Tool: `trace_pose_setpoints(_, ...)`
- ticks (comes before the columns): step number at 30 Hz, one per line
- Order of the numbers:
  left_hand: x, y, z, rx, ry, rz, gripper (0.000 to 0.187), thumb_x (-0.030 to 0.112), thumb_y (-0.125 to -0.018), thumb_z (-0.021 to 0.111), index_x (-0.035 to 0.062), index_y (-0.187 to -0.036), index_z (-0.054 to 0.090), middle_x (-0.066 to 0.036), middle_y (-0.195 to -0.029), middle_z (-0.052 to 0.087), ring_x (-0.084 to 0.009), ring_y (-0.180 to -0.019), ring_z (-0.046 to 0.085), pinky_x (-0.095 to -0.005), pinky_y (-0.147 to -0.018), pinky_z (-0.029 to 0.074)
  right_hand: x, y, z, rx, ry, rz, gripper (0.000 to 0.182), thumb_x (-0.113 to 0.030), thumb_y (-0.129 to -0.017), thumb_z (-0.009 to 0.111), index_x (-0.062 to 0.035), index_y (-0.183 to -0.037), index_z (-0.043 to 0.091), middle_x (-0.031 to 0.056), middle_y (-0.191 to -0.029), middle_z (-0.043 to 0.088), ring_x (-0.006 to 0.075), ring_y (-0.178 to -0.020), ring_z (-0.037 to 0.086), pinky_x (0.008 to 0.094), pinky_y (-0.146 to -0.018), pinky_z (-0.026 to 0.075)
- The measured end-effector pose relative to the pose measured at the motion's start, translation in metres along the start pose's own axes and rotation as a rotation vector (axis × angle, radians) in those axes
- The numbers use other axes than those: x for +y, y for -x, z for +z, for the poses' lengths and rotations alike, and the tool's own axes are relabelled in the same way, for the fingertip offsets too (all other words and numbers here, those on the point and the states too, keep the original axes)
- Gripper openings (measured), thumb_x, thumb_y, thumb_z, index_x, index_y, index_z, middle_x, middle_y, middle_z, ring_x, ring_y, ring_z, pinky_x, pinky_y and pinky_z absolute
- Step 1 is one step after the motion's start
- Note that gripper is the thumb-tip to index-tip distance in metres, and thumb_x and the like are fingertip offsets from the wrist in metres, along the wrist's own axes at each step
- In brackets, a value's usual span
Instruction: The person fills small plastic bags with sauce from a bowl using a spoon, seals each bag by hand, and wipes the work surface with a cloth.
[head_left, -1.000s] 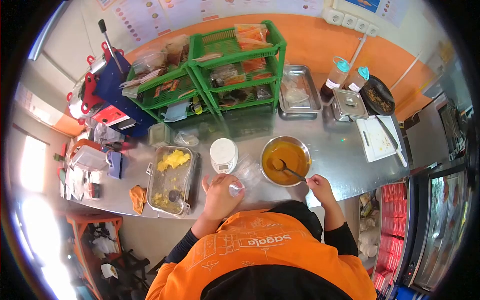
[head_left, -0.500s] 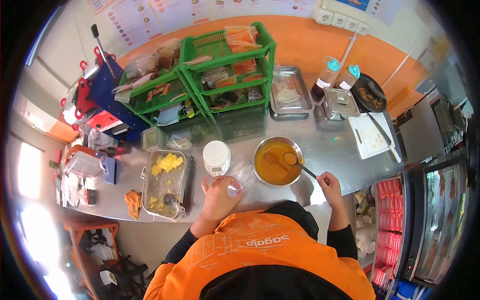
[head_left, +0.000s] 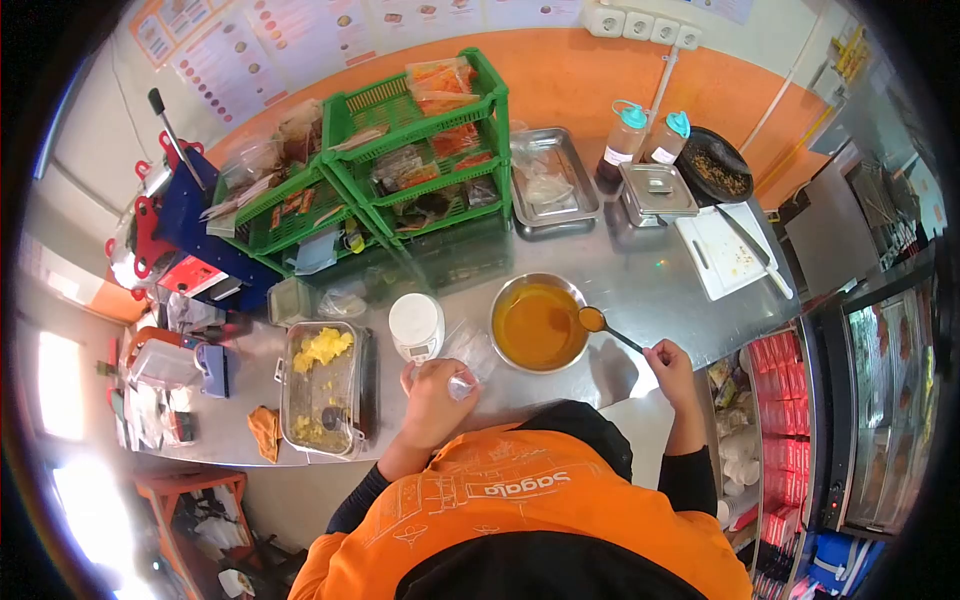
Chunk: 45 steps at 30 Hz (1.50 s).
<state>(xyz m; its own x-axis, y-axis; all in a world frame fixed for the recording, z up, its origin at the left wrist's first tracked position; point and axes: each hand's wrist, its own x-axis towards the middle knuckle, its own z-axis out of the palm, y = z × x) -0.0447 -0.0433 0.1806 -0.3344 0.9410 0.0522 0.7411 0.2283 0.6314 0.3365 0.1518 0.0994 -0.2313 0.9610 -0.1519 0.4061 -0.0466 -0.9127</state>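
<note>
My right hand [head_left: 670, 372] grips the dark handle of a ladle [head_left: 623, 340]. The ladle's round bowl, with orange-brown sauce in it, is at the right rim of a steel bowl [head_left: 497, 345] of the same sauce. My left hand [head_left: 438, 397] is closed around a small clear plastic bag [head_left: 461, 384], whose opening shows between thumb and fingers. More clear plastic bags [head_left: 470, 350] lie flat just beyond that hand. Behind it stands a white digital scale [head_left: 416, 320].
A steel tray [head_left: 365, 385] with yellow food is at the left, beside an orange cloth [head_left: 265, 433]. Green racks [head_left: 420, 150] stand at the back. At the right are a lidded steel container [head_left: 658, 190], squeeze bottles [head_left: 622, 145] and a white board [head_left: 705, 262] with a knife [head_left: 752, 247].
The ladle has moved from over the sauce rightward to the bowl's rim, and its bowl now shows sauce. The whole view has shifted slightly. My left hand still holds the bag.
</note>
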Motion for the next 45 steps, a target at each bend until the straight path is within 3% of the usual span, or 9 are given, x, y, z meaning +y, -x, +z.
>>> trace_pose_setpoints(6, 0.001, -0.01, -0.001, 0.004, -0.017, 0.006, 0.02, 0.023, -0.079, 0.078, 0.0135, -0.092, 0.066, -0.003, -0.093, 0.069, -0.0228, -0.104, 0.064, -0.052, -0.111, 0.025, -0.027, 0.0, -0.017, 0.073, 0.13, -0.005, 0.023, -0.012, -0.094, 0.071, -0.0041, -0.077, 0.057, -0.0068, -0.064, 0.051, 0.0022, -0.06, 0.042, 0.0226, -0.053, 0.031)
trace_pose_setpoints(12, 0.001, -0.046, 0.013, -0.014, 0.017, 0.041, 0.023, 0.025, -0.079, 0.077, 0.0132, -0.095, 0.066, -0.003, -0.094, 0.071, -0.024, -0.104, 0.066, -0.0543, -0.108, 0.031, -0.068, -0.001, -0.019, 0.002, 0.04, -0.055, 0.021, -0.01, -0.094, 0.07, -0.0049, -0.08, 0.056, -0.0075, -0.066, 0.05, 0.0015, -0.061, 0.041, 0.0208, -0.056, 0.032)
trace_pose_setpoints(15, -0.001, -0.073, 0.029, -0.09, 0.129, 0.028, 0.021, 0.031, -0.081, 0.077, 0.0161, -0.094, 0.067, 0.003, -0.091, 0.072, -0.0218, -0.1, 0.067, -0.0575, -0.107, 0.031, -0.097, 0.001, -0.011, -0.047, -0.028, -0.061, 0.018, -0.009, -0.094, 0.07, -0.0053, -0.082, 0.057, -0.0079, -0.067, 0.05, 0.0013, -0.062, 0.042, 0.0203, -0.057, 0.032)
trace_pose_setpoints(18, 0.013, -0.091, 0.034, -0.095, 0.233, 0.06, 0.025, 0.03, -0.082, 0.078, 0.0119, -0.095, 0.067, -0.002, -0.089, 0.073, -0.0227, -0.096, 0.069, -0.0493, -0.108, 0.035, -0.117, 0.002, -0.004, -0.101, -0.095, -0.097, 0.017, -0.007, -0.093, 0.069, -0.0053, -0.083, 0.057, -0.0081, -0.068, 0.05, 0.0012, -0.062, 0.042, 0.0203, -0.057, 0.032)
trace_pose_setpoints(24, 0.028, -0.107, 0.04, -0.114, 0.438, 0.036, 0.026, 0.033, -0.081, 0.08, 0.0118, -0.088, 0.066, -0.001, -0.088, 0.073, -0.022, -0.093, 0.069, -0.0424, -0.107, 0.037, -0.142, 0.001, 0.002, -0.175, -0.064, -0.159, 0.015, -0.005, -0.093, 0.07, -0.0052, -0.085, 0.057, -0.0076, -0.069, 0.05, 0.0012, -0.063, 0.042, 0.0203, -0.057, 0.032)
trace_pose_setpoints(27, 0.041, -0.107, 0.031, -0.098, 0.278, 0.067, 0.026, 0.033, -0.081, 0.08, 0.0124, -0.089, 0.066, -0.001, -0.088, 0.072, -0.0221, -0.094, 0.068, -0.0447, -0.109, 0.034, -0.152, 0.001, 0.003, -0.174, -0.064, -0.186, 0.015, -0.006, -0.092, 0.07, -0.0051, -0.085, 0.057, -0.0074, -0.07, 0.051, 0.0014, -0.064, 0.042, 0.0203, -0.057, 0.033)
trace_pose_setpoints(33, 0.039, -0.113, 0.037, -0.054, 0.263, 0.067, 0.025, 0.032, -0.081, 0.08, 0.0151, -0.091, 0.065, 0.003, -0.087, 0.071, -0.0205, -0.097, 0.067, -0.0535, -0.11, 0.027, -0.164, -0.002, -0.002, -0.187, -0.062, -0.189, 0.014, -0.006, -0.092, 0.07, -0.0047, -0.086, 0.058, -0.0066, -0.072, 0.053, 0.0016, -0.065, 0.044, 0.0201, -0.059, 0.034)
trace_pose_setpoints(45, 0.046, -0.112, 0.034, -0.056, 0.227, 0.034, 0.025, 0.033, -0.081, 0.08, 0.0162, -0.092, 0.066, 0.004, -0.088, 0.071, -0.0198, -0.1, 0.068, -0.0561, -0.11, 0.026, -0.172, -0.004, -0.001, -0.196, -0.059, -0.19, 0.015, -0.006, -0.092, 0.071, -0.0046, -0.085, 0.057, -0.0068, -0.071, 0.053, 0.0017, -0.065, 0.045, 0.0201, -0.059, 0.035)
